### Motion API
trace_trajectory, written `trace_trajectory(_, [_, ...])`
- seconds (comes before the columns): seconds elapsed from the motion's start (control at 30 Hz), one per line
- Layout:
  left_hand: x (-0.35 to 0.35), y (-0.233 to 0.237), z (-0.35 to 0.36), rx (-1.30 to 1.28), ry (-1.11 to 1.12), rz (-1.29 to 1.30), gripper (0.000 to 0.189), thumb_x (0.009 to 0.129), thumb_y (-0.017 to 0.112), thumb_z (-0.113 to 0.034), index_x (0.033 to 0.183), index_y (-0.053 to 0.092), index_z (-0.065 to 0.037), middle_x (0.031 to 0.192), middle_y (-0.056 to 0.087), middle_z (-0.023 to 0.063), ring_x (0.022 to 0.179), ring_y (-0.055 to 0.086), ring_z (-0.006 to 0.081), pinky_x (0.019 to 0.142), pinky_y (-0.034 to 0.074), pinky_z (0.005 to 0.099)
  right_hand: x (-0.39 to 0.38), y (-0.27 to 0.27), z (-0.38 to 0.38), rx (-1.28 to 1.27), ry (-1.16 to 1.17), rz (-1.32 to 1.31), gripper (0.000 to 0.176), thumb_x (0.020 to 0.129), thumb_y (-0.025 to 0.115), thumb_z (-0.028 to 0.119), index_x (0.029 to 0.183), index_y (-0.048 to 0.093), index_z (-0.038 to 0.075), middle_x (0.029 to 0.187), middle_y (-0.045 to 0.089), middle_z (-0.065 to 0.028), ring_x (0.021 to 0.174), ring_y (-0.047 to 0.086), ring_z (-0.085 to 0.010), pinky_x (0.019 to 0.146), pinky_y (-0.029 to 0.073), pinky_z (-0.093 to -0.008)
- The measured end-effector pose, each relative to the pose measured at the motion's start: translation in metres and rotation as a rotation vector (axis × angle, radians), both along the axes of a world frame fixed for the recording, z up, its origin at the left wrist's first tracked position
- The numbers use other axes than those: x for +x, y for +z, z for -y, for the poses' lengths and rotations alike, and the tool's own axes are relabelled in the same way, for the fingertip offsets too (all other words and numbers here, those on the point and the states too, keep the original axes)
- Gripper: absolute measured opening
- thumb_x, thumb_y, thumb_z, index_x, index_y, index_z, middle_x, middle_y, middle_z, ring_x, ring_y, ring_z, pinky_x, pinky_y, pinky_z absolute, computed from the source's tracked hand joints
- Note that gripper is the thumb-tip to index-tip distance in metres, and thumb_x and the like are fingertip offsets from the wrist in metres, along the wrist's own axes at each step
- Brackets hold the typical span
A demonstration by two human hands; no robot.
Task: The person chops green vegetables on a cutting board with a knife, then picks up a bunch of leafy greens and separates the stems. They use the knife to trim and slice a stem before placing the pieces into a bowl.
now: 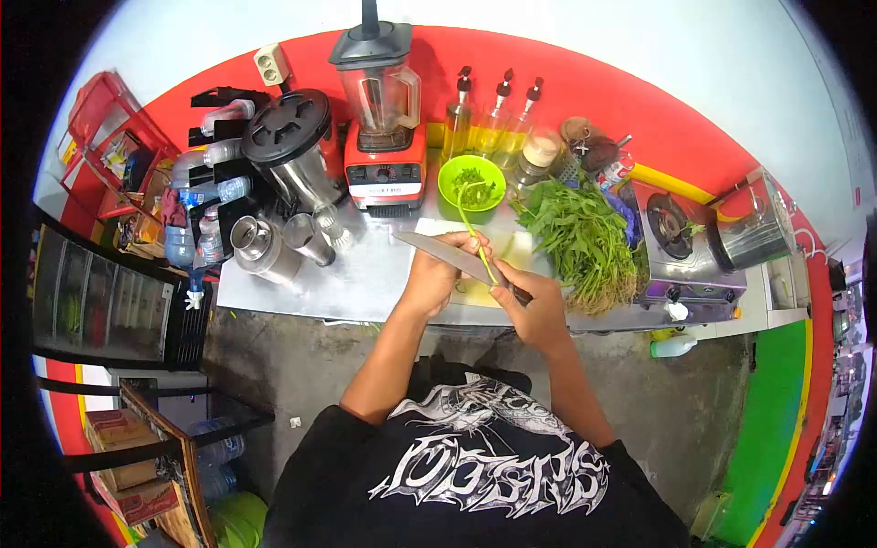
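My left hand [440,277] is closed around a thin green stem [464,219], which runs from above the bowl down toward my right hand. In my right hand [537,310] is a knife [457,257], gripped by its dark handle. Its blade points left across the front of my left hand, close to the stem. Just beyond my hands stands a lime-green bowl [472,214] with cut greens [473,189] inside. To the right lies a large bunch of leafy greens [580,233], its roots toward the counter's front edge. A pale cutting board [519,247] shows partly beneath my hands.
On the metal counter [365,290] stand a red blender [385,173], a lidded steel container [301,160], a shaker [265,248] and a clear cup [309,239]. Several pump bottles [493,123] line the back wall. A gas stove [671,228] with a metal pot [756,228] is at right.
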State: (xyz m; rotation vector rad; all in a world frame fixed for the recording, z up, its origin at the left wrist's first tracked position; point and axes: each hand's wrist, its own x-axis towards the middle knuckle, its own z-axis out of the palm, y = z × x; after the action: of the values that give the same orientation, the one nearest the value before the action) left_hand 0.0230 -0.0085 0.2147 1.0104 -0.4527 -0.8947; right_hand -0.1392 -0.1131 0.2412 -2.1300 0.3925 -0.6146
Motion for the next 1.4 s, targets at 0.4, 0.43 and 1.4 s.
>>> trace_trajectory(0.4, [0.007, -0.004, -0.004, 0.013, -0.101, -0.065, 0.020, 0.100, 0.063, -0.019, 0.104, 0.070, -0.001, 0.083, 0.068, 0.0022, 0.063, 0.052, 0.0057, 0.054, 0.037, 0.0205, 0.008, -0.012, 0.003, 0.145, 0.031, -0.056, 0.047, 0.086, 0.079, 0.023, 0.127, 0.068, 0.002, 0.079, 0.067, -0.0151, 0.064, 0.054, -0.0156, 0.064, 0.047, -0.0301])
trace_trajectory(0.43, [0.009, -0.006, -0.005, 0.025, -0.130, -0.066, 0.022, 0.101, 0.061, -0.022, 0.105, 0.070, -0.002, 0.088, 0.069, 0.0036, 0.068, 0.058, 0.0071, 0.056, 0.042, 0.0200, 0.008, -0.007, 0.003, 0.139, 0.033, -0.079, 0.047, 0.086, 0.079, 0.023, 0.127, 0.068, 0.002, 0.080, 0.067, -0.0147, 0.064, 0.054, -0.0151, 0.064, 0.046, -0.0299])
trace_trajectory(1.4, [0.008, -0.016, -0.003, 0.058, -0.137, 0.140, 0.021, 0.098, 0.068, -0.020, 0.096, 0.072, 0.001, 0.086, 0.069, 0.0026, 0.076, 0.061, 0.0107, 0.069, 0.048, 0.0244, -0.007, 0.005, 0.006, 0.236, 0.164, -0.179, 0.049, 0.091, 0.071, 0.016, 0.135, 0.059, -0.003, 0.079, 0.059, -0.0081, 0.069, 0.049, -0.0114, 0.064, 0.044, -0.0290])
